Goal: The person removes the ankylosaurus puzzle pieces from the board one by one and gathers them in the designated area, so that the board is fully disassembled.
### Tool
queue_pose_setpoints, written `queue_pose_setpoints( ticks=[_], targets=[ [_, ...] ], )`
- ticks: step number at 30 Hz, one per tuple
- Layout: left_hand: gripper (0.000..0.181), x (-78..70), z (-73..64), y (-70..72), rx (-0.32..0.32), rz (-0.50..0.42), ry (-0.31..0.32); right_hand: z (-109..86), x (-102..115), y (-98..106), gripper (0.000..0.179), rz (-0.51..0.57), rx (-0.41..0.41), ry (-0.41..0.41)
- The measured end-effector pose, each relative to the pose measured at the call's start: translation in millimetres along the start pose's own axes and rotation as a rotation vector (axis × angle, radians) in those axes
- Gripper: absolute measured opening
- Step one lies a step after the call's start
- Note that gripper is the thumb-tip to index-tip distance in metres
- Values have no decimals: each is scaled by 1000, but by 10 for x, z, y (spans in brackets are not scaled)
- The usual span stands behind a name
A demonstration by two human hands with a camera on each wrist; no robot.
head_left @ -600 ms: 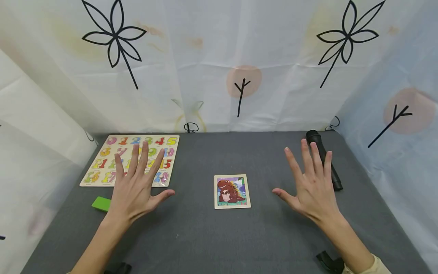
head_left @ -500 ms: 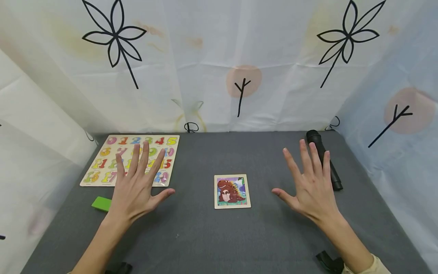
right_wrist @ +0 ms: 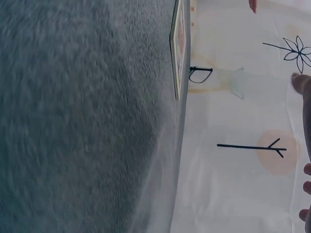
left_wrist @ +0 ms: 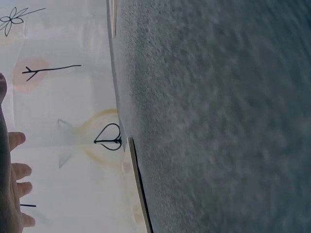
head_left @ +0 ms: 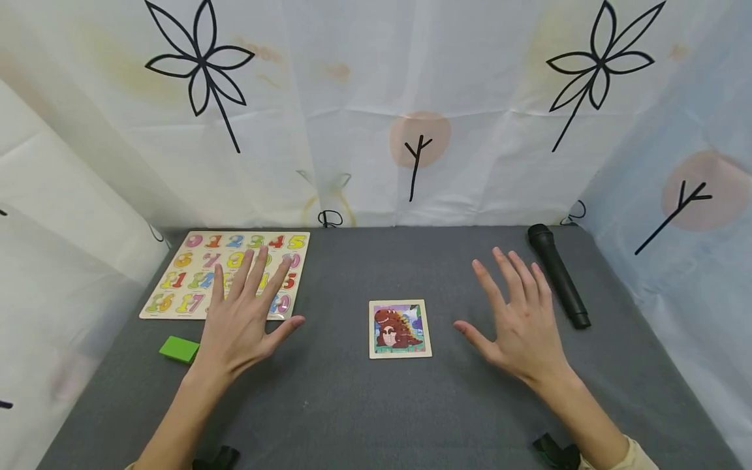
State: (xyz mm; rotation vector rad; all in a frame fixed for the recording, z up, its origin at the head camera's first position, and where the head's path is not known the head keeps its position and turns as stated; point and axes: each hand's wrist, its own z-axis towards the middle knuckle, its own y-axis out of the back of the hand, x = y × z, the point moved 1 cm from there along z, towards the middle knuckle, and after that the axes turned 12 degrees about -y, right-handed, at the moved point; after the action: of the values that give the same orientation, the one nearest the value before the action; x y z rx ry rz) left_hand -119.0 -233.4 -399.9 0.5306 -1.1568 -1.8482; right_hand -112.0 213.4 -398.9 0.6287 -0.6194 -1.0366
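My left hand (head_left: 237, 329) is spread with straight fingers and holds nothing; in the head view it covers part of a number puzzle board (head_left: 176, 281). My right hand (head_left: 523, 329), also spread and holding nothing, is to the right of a small square picture puzzle (head_left: 399, 329) with a brown dinosaur. That puzzle lies flat on the grey table between the two hands. Both wrist views catch only fingertips at the edge, such as the left fingers (left_wrist: 22, 170) and the right thumb (right_wrist: 299, 83). The dinosaur puzzle (right_wrist: 179, 48) appears edge-on in the right wrist view.
A green block (head_left: 179, 349) lies left of the left wrist. Beyond the right hand rests a black microphone (head_left: 559, 277). White printed cloth (head_left: 376, 78) surrounds the table at the back and sides. Black straps (head_left: 558, 452) show near both wrists.
My right hand has shifted left and away from the microphone, which now shows whole. My left hand has moved slightly right, uncovering more of the green block.
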Motion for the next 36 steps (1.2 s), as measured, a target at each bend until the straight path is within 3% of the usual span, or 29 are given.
queue_pose_setpoints(
  ticks=[7, 14, 18, 21, 24, 28, 32, 36],
  targets=[
    [87, -106, 63, -34, 11, -54, 7, 10, 175, -105, 73, 93, -36, 67],
    [69, -325, 160, -92, 158, -195, 30, 41, 384, -229, 47, 264, 63, 93],
    [56, -461, 220, -160, 261, -300, -26, 55, 515, -332, 43, 410, 195, 13],
    [49, -573, 270, -192, 344, -405, -49, 67, 606, -426, 40, 520, 328, -95],
    [47, -673, 323, -210, 421, -530, -56, 95, 672, -543, 34, 637, 467, -195],
    [50, -775, 385, -250, 525, -664, -49, 161, 734, -705, 30, 755, 620, -270],
    [53, -823, 429, -301, 591, -698, -73, 242, 748, -867, 28, 796, 736, -304],
    [55, -834, 426, -331, 599, -691, -126, 312, 726, -1032, 27, 771, 823, -312]
  ],
)
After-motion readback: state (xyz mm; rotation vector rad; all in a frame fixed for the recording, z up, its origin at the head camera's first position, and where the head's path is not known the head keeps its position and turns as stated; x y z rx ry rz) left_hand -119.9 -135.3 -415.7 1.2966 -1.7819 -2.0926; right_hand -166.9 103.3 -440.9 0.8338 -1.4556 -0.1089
